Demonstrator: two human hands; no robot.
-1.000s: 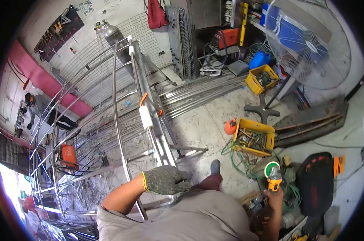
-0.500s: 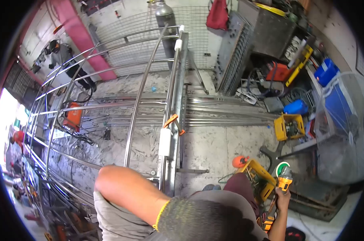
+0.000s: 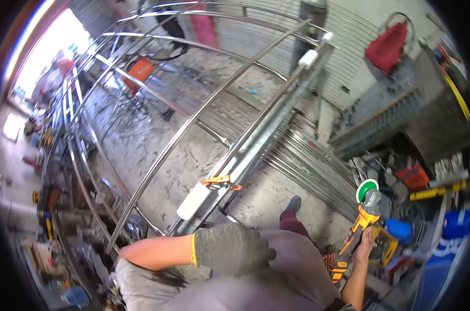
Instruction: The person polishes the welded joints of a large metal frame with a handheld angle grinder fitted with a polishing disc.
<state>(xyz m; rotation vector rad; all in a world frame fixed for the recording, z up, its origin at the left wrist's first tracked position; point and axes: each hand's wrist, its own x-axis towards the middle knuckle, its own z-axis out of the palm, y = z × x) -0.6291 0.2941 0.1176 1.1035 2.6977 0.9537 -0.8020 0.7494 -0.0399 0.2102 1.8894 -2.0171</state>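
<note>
In my right hand (image 3: 362, 246) is a yellow-and-black cordless angle grinder (image 3: 363, 220), raised at the right side of my body. A green-and-white disc (image 3: 368, 191) is fitted on its head and faces up and away. My left hand (image 3: 234, 250), in a dark knit glove with a yellow cuff, is bent in front of my chest, its fingers blurred and partly turned from view. Just beyond it, a steel tube frame (image 3: 167, 140) slants across the view. An orange clamp (image 3: 220, 181) grips the frame's straight side beside a white wrapped section (image 3: 194, 201).
Steel tubes (image 3: 310, 163) lie along the floor beyond my foot (image 3: 293, 203). An orange machine (image 3: 137, 72) stands behind the frame. At right are a yellow crate (image 3: 386, 246), blue containers (image 3: 457, 224) and a metal cabinet (image 3: 437, 119). A red bag (image 3: 388, 49) hangs on the wall.
My view has turned, and the frame now slants. The grinder has come up and forward in my right hand. My gloved left hand now shows farther forward, in front of my chest.
</note>
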